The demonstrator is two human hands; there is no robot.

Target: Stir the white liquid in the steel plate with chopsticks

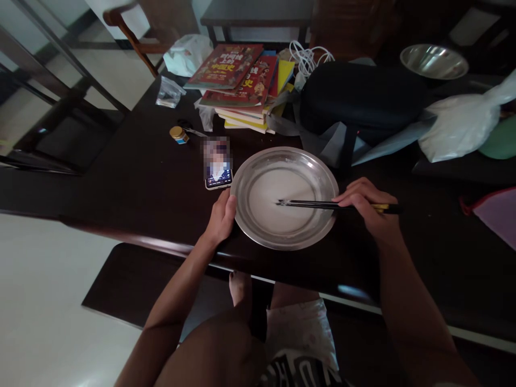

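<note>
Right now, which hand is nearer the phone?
Left. The left hand is at the left edge of the metal basin, just nearside of the phone; the right hand holds chopsticks off the basin's right side, farther away.

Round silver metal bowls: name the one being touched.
The wide-rimmed round silver metal bowl at the left hand; the other round silver metal bowl, back right, is untouched.

I've got a silver bowl (285, 241) w/ white contents (278, 188) ctr frame, black-&-gold chopsticks (314, 205), 2 red bks (226, 78) w/ yellow/white lettering (223, 67) up top, red-edged purple cloth (500, 215) at R edge.
</note>
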